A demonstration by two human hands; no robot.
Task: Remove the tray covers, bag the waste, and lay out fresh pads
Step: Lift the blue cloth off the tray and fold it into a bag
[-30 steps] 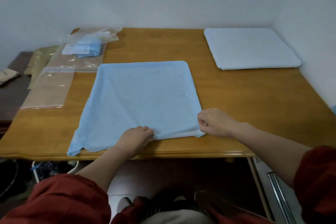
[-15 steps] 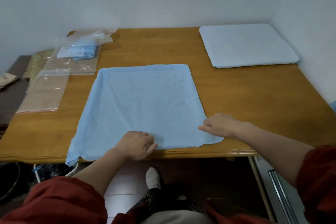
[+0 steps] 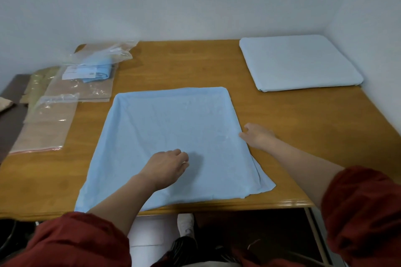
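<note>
- Left of frame: plastic bags (image 3: 65,102) lie beside the work. Leave them.
- Centre: the blue pad (image 3: 173,119) is spread on the table (image 3: 303,136), rumpled at its lower-right corner.
- Left hand (image 3: 165,167), fingers loosely curled and holding nothing, is over the pad. Best to flatten the palm and sweep outward.
- Right hand (image 3: 257,136) touches the pad's right edge. Whether it is pinching, I can't tell.
- Upper right: second pad (image 3: 301,63) lies flat.

Table (image 3: 293,119) bare btwn pad (image 3: 173,119) & tray (image 3: 299,63); bags (image 3: 65,102) crowd left.

Pad (image 3: 173,136) centre on table (image 3: 303,132); covered tray (image 3: 299,63) behind right; bags (image 3: 65,97) left.
</note>
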